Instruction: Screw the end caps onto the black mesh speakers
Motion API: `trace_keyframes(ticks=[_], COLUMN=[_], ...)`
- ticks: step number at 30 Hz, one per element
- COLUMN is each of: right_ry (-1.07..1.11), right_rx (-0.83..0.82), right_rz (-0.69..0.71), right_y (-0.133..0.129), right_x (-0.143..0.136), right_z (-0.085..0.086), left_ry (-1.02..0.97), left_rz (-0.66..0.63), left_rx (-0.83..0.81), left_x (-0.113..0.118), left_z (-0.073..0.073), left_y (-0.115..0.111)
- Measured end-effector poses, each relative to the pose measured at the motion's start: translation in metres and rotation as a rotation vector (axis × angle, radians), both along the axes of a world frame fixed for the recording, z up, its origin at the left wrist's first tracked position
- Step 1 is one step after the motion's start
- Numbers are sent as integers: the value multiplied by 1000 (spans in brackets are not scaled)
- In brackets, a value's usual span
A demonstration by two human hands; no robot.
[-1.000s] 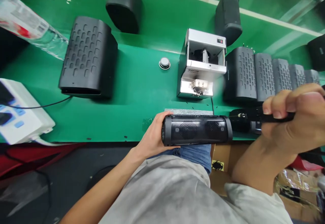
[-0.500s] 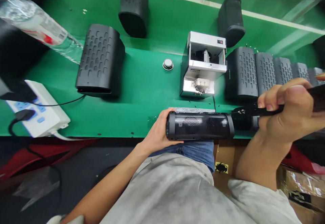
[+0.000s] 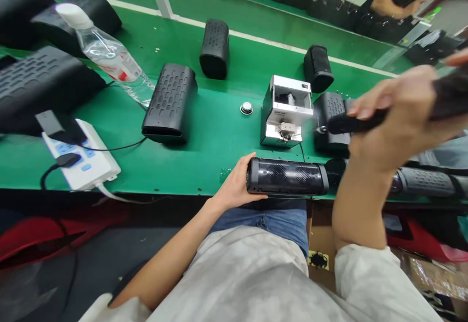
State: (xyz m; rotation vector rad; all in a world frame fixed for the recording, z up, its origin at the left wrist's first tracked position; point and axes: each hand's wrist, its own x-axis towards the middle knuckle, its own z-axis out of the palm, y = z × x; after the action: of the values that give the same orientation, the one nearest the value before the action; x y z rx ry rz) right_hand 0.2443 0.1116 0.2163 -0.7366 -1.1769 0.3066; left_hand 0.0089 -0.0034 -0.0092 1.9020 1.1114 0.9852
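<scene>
My left hand [image 3: 237, 185] is closed around the left end of a black speaker [image 3: 288, 178], which lies on its side at the table's front edge with its perforated, glossy face upward. My right hand [image 3: 404, 105] grips a black electric screwdriver [image 3: 353, 123], raised to the right and slightly blurred. Its thin bit points left toward the pickup block of a silver screw feeder [image 3: 288, 85]. Whether the tip touches the block or carries a screw is too small to tell. Behind my left hand stands a small round metal-topped object [image 3: 246, 107].
Black speaker housings stand around the green table [image 3: 212, 132], one left of centre [image 3: 170, 103]. A water bottle [image 3: 117, 61] leans behind it. A white power strip [image 3: 87, 161] with cables is at left. Another person's arm [image 3: 395, 8] shows at the far right.
My right hand has lifted the screwdriver from beside the speaker's right end up toward the screw feeder. My left hand keeps its hold on the speaker. The head view has tilted up.
</scene>
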Motion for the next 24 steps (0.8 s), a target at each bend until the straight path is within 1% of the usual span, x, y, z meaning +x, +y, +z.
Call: trace_keyframes(ticks=[2,3,5,8,11,16,19,22,24], right_ry=[-73,-102,-135,-160,-132,-165,-158,-119,-88], right_rx=[109,124,99,64,72,53,6,-66,-30], right_rz=[50,63,61,77,72,35,31,50,46], right_y=[16,21,27,30,34,42,46,47,44], right_x=[-27,-36,-43,-38,-32,-38,-40,-35,-28], right_z=[-10,-15,-23,-29,-28,-25,-31,-39,-39], left_ry=[4,6,5,-5,-9,-14,-22,-27,-30], left_rz=[3,6,8,8,5,-5,0,10,5], left_rx=[12,17,20,13,15,14,9,23,50], left_x=[1,1,1,2,2,1,2,5,7], left_z=[-2,-3,-4,-2,0,0,0,-2,-4], left_y=[1,1,0,-1,-1,0,1,1,1])
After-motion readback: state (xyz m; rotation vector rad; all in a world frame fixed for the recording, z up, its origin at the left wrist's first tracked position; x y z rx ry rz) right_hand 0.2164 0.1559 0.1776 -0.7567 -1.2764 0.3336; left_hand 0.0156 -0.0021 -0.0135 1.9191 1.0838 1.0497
